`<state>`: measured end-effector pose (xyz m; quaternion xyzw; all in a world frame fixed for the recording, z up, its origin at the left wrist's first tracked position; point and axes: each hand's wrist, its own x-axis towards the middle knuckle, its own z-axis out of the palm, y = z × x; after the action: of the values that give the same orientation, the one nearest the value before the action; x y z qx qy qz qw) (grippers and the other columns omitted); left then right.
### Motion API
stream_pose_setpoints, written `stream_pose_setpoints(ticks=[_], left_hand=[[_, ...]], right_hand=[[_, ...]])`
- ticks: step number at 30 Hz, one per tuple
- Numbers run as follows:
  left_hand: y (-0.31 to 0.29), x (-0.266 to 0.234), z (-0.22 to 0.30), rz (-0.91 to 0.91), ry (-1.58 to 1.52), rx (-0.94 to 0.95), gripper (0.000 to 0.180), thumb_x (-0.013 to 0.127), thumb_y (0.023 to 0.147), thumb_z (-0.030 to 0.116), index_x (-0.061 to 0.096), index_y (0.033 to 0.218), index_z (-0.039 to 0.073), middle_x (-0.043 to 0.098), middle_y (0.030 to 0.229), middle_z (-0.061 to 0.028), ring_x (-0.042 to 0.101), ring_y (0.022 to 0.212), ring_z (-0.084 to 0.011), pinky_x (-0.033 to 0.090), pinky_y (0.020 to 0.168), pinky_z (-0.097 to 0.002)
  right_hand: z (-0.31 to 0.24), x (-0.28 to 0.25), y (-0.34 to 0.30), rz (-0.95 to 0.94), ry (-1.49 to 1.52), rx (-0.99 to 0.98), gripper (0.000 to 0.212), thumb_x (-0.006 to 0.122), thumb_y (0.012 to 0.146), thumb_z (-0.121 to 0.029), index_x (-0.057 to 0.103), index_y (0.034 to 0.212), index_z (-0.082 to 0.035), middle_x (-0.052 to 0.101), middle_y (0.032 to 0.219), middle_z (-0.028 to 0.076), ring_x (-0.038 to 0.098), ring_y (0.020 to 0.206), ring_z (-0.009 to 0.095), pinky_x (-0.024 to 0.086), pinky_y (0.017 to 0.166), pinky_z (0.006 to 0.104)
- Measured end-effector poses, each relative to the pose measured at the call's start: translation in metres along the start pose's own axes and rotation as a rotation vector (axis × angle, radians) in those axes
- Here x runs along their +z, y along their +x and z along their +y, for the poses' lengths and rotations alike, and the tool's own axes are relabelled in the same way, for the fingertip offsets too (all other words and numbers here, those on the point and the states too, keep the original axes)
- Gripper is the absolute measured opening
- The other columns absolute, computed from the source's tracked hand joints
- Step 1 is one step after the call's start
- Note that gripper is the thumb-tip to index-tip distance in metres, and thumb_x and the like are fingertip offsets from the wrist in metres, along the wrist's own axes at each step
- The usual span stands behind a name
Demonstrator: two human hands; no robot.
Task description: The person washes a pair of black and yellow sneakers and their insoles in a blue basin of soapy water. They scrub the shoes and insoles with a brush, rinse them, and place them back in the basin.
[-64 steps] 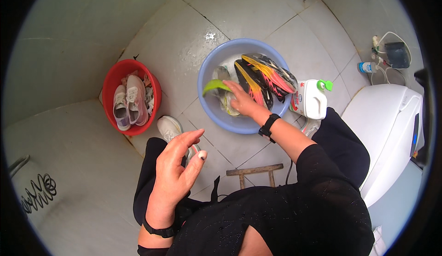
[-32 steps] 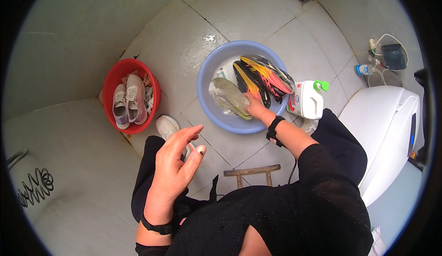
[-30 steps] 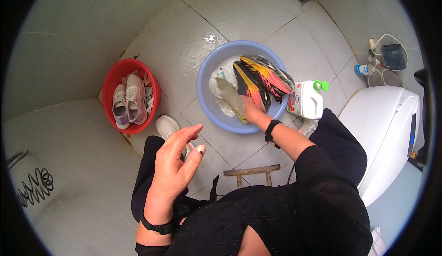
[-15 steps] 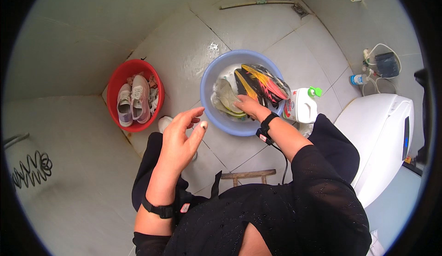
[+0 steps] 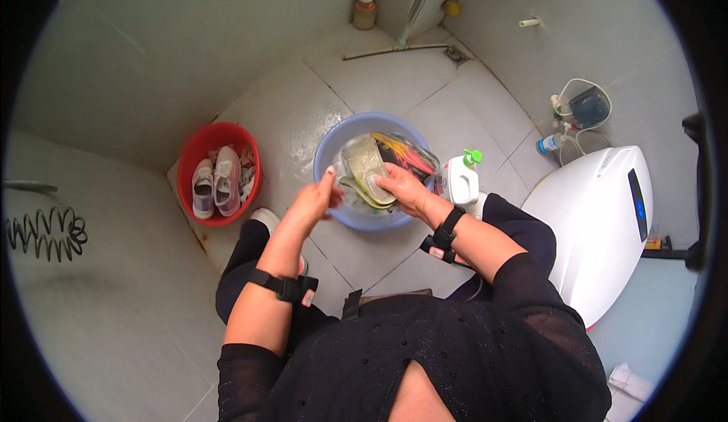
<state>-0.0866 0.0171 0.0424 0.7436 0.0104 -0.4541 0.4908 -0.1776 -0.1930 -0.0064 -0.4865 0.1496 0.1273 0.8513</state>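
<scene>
Over the near edge of the blue basin, the right hand pinches a grey-green insole — likely light, bendy, slippery; best held by its near end. Left hand: fingers spread, empty.

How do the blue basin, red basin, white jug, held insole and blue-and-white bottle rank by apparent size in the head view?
1. Blue basin
2. Red basin
3. White jug and insole: too alike to rank, with the insole partly covered
4. Blue-and-white bottle
</scene>
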Motion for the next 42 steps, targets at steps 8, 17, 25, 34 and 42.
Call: stream_pose_setpoints(ticks=[8, 17, 25, 34, 42], left_hand=[[0.023, 0.076, -0.004, -0.279, -0.991, 0.165, 0.078, 0.028, 0.094, 0.067, 0.040, 0.140, 0.005, 0.053, 0.132, -0.0140, 0.055, 0.117, -0.0291, 0.044, 0.100, -0.0448], [0.008, 0.088, 0.009, -0.505, -1.050, 0.167, 0.053, 0.043, 0.098, 0.039, 0.043, 0.135, 0.001, 0.059, 0.119, -0.0228, 0.060, 0.108, -0.0354, 0.047, 0.098, -0.0465], [0.008, 0.095, 0.011, -0.181, -0.851, 0.259, 0.038, 0.058, 0.088, 0.004, 0.050, 0.124, 0.004, 0.062, 0.110, -0.0141, 0.062, 0.104, -0.0311, 0.052, 0.089, -0.0468], [0.018, 0.095, 0.008, -0.315, -1.049, 0.105, 0.043, 0.047, 0.098, 0.031, 0.048, 0.129, 0.001, 0.057, 0.124, -0.0170, 0.057, 0.113, -0.0335, 0.044, 0.100, -0.0490], [0.023, 0.095, 0.005, -0.291, -1.026, 0.137, 0.042, 0.051, 0.096, 0.026, 0.047, 0.130, 0.002, 0.057, 0.124, -0.0164, 0.056, 0.114, -0.0327, 0.045, 0.099, -0.0480]], right_hand=[[-0.037, 0.039, -0.057, -0.127, 0.134, -0.161, 0.043, 0.057, 0.092, -0.013, 0.045, 0.133, -0.004, 0.057, 0.124, 0.006, 0.054, 0.114, 0.016, 0.043, 0.100, 0.0319], [-0.019, 0.022, -0.088, -0.013, -0.002, 0.007, 0.036, 0.055, 0.095, -0.015, 0.051, 0.128, -0.002, 0.059, 0.117, 0.004, 0.055, 0.107, 0.012, 0.044, 0.096, 0.0307], [0.001, 0.007, -0.088, 0.127, -0.333, 0.002, 0.027, 0.057, 0.092, -0.022, 0.063, 0.108, 0.000, 0.066, 0.098, 0.006, 0.059, 0.089, 0.013, 0.047, 0.082, 0.0312], [0.017, -0.022, -0.075, 0.313, -0.452, -0.104, 0.023, 0.063, 0.085, -0.024, 0.060, 0.089, -0.001, 0.062, 0.074, 0.008, 0.056, 0.067, 0.017, 0.046, 0.064, 0.0350], [0.006, -0.014, -0.065, 0.415, -0.675, -0.245, 0.030, 0.061, 0.085, -0.027, 0.058, 0.095, 0.001, 0.065, 0.089, 0.020, 0.063, 0.083, 0.031, 0.048, 0.074, 0.0414]])
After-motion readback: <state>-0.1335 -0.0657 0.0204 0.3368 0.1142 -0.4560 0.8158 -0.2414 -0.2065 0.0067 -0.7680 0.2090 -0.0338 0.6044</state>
